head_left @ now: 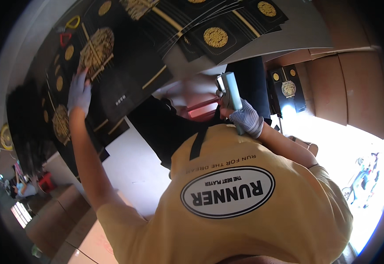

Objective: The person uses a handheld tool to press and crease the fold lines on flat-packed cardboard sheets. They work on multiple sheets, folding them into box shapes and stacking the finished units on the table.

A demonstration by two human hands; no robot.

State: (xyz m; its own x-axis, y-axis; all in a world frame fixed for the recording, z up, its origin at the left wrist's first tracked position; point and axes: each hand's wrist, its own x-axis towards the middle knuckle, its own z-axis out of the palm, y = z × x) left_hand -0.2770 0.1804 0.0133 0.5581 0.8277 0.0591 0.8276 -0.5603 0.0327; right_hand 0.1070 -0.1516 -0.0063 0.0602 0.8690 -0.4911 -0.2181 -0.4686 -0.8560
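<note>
My left hand point(79, 93), in a pale fingerless-looking glove, lies flat with fingers stretched out on black printed card sheets point(130, 83) with gold medallions and bars. Its fingertips touch the sheet near a large gold round pattern point(97, 49). In front of my body, below the table edge, my right hand point(247, 118) wears a striped glove and is closed around a pale green hand tool point(232, 90) with a metal part at its side. The tool points upward; its exact kind does not show.
More black and gold sheets point(216, 37) overlap across the grey table point(306, 31). Yellow-handled scissors point(72, 23) and a red-handled pair point(65, 39) lie at the far left. Brown cartons point(361, 88) stand at the right. A red stool-like object point(201, 110) is under the table.
</note>
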